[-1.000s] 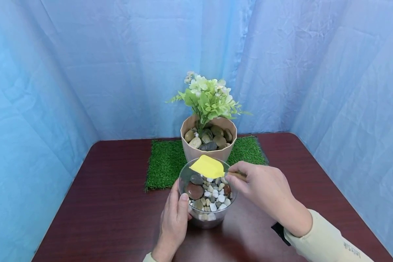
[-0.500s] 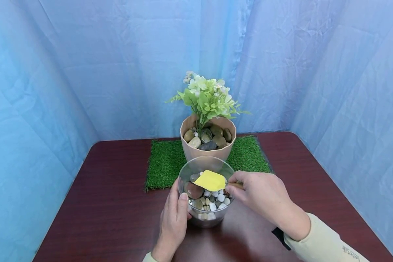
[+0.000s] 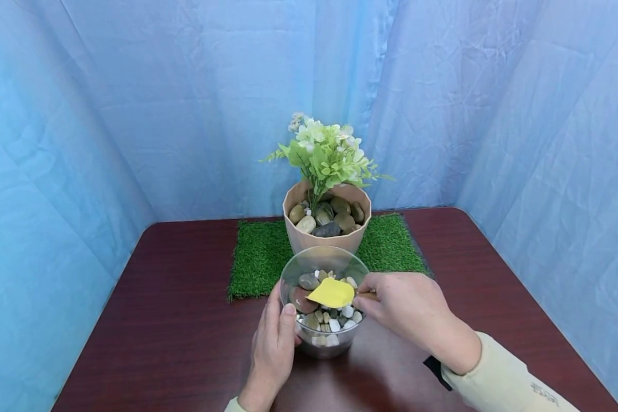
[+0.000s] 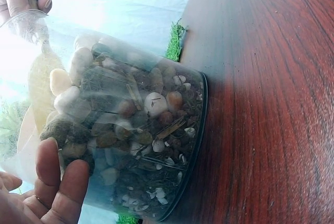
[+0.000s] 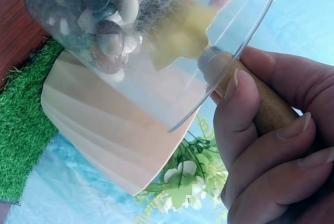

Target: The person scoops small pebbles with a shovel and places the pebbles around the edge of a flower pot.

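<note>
My right hand (image 3: pixel 417 309) grips the wooden handle (image 5: pixel 269 106) of a small garden trowel with a yellow blade (image 3: pixel 332 293). The blade is inside a clear plastic container (image 3: pixel 325 350), above white, grey and brown pebbles (image 3: pixel 335 325). My left hand (image 3: pixel 273 349) holds the container's left side, its thumb on the near wall and fingers round the outside. Through the wall, the left wrist view shows larger pebbles lying over smaller stones and shell-like bits (image 4: pixel 159 195). A big reddish-brown stone (image 3: pixel 302 298) and a grey one (image 3: pixel 309 281) lie at the left inside.
Right behind the container stands a beige pot (image 3: pixel 324 245) with large stones and a white-flowered plant (image 3: pixel 329 151). It sits on a green artificial turf mat (image 3: pixel 260 260). Everything rests on a dark red wooden table (image 3: pixel 175 320), with blue curtains (image 3: pixel 226 103) around it.
The trowel blade has come down from the container's far rim to lower inside it, toward me. My right hand moved down with it. My left hand and the container stay put.
</note>
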Tool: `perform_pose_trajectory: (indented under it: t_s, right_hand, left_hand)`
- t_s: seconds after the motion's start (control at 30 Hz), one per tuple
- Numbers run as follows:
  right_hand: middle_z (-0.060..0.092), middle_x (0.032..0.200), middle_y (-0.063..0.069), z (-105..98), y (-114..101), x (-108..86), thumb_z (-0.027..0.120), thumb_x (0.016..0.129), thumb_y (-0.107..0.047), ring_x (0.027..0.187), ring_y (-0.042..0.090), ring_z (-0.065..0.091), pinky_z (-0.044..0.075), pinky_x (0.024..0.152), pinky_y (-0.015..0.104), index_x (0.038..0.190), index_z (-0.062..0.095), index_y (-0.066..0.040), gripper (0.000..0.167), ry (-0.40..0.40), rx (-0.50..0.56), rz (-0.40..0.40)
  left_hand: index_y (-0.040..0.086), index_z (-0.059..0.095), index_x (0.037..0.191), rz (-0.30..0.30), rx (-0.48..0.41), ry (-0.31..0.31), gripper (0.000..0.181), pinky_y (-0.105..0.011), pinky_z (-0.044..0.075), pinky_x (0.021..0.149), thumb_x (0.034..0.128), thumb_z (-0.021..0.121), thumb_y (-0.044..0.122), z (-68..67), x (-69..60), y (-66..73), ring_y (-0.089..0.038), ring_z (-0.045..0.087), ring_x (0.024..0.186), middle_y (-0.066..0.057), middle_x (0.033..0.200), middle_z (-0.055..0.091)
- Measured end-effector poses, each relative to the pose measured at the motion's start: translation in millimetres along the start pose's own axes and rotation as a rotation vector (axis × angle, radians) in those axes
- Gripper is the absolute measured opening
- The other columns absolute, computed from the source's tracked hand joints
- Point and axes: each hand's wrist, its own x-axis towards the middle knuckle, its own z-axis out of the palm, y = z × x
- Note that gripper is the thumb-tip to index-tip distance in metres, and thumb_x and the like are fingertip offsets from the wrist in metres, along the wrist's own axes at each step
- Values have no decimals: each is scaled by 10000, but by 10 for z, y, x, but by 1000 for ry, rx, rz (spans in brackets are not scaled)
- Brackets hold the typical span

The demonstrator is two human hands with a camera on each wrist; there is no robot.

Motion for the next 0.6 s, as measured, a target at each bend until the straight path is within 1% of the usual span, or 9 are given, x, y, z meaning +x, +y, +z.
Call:
perform_pose_trajectory:
  t_s: [0.17,0.37,0.43,0.6]
  right_hand:
    - [572,622,-243,19,-11,18,782,896,-372,502,-21,425,403,477,283,902,795,-337,38,-5,-9,-9]
    - [489,579,-247,37,-23,32,756,906,-352,485,-1,389,362,462,269,859,771,-357,50,-3,3,-10]
    - [473,570,-247,46,-27,36,759,895,-335,480,0,378,350,455,265,838,760,-362,63,13,1,-14]
    - [391,530,-228,71,-41,53,766,858,-301,463,22,330,307,431,264,740,689,-369,157,62,-20,-32]
  left_hand:
    - [253,355,1637,4,-1,-1,520,-263,489,655,1125,442,299,2,0,-2,-104,619,617,-95,1344,631]
    - [282,349,1636,5,-2,-4,519,-264,489,660,1126,439,303,1,1,-2,-97,617,617,-92,1361,623]
    - [284,349,1636,3,-2,-4,518,-263,490,659,1126,439,305,1,1,-3,-96,616,616,-93,1369,620]
    - [278,348,1637,6,-7,-5,519,-261,491,654,1126,439,302,4,5,-2,-90,614,617,-100,1397,608]
